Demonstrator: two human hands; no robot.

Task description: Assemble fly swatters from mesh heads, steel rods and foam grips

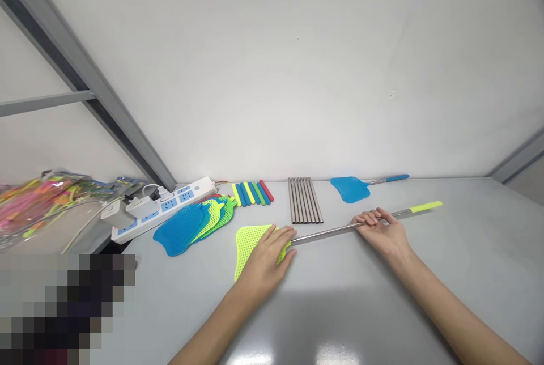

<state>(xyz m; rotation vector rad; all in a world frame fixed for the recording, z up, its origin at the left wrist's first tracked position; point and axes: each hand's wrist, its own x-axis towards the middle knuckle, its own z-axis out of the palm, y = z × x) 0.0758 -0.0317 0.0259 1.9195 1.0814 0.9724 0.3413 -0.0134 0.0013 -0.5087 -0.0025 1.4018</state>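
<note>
A yellow-green fly swatter with a long metal rod (321,235) lies slantwise in front of me, its yellow handle (426,206) at the right end. My left hand (270,251) is over its perforated head (246,246), with fingers and thumb on either side of the part where the rod joins. This hand hides part of the head. Palm up, my right hand (382,232) has its fingers curled round the rod, a little short of the handle. Behind it lies a blue fly swatter (351,189) with a shorter rod and a blue handle.
Several metal rods (305,200) lie side by side near the wall. Left of them is a row of coloured handles (253,192). Loose swatter heads (181,229) overlap beside a white power strip (199,188) with plugs. Bagged colourful items (46,200) are at far left.
</note>
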